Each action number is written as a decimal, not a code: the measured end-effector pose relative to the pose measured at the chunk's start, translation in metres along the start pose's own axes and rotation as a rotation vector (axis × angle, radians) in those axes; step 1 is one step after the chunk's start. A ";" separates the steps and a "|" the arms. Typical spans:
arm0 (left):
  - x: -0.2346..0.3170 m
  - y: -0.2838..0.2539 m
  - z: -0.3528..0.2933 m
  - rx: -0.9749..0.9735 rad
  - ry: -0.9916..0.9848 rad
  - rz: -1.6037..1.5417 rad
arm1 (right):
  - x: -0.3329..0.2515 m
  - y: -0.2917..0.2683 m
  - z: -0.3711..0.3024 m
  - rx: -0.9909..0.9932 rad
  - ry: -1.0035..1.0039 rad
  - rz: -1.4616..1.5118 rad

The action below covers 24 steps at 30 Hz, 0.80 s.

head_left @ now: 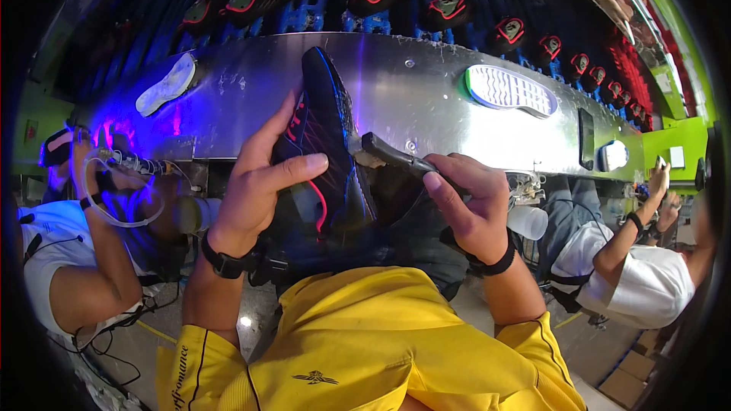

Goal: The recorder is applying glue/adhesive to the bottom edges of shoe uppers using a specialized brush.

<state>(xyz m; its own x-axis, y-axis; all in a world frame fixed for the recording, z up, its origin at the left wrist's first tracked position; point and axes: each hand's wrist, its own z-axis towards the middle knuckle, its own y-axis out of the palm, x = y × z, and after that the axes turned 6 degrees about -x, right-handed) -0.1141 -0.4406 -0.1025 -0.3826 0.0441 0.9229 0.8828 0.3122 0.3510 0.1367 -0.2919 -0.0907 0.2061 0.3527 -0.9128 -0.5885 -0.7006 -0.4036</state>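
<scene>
My left hand (263,183) grips a black shoe upper (326,118) with red trim, holding it on its side with the toe pointing away from me, over the metal bench edge. My right hand (468,202) holds a dark-handled brush (388,154) whose bristle end touches the right side of the shoe's lower edge. Both wrists wear black bands. My yellow shirt fills the lower part of the view.
A shiny metal bench (426,99) runs across, carrying a white outsole (510,90) at right, another pale sole (166,85) at left and a dark phone (586,139). Behind it a conveyor carries several black-and-red shoes (445,6). Seated co-workers flank me, left (68,259) and right (640,274).
</scene>
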 end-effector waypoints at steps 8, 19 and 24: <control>0.008 0.002 0.008 0.096 -0.032 -0.090 | -0.003 -0.014 -0.006 -0.118 0.102 0.087; 0.003 0.000 0.017 0.211 -0.191 -0.197 | -0.024 -0.036 0.018 -0.058 -0.152 -0.207; 0.011 0.016 0.009 0.282 -0.335 -0.232 | -0.030 -0.048 0.036 -0.012 -0.263 -0.282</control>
<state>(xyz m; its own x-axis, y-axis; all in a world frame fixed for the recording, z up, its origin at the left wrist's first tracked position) -0.1063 -0.4263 -0.0879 -0.6679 0.2315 0.7073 0.6734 0.5926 0.4420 0.1306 -0.2465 -0.0414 0.1502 0.6789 -0.7187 -0.5278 -0.5596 -0.6389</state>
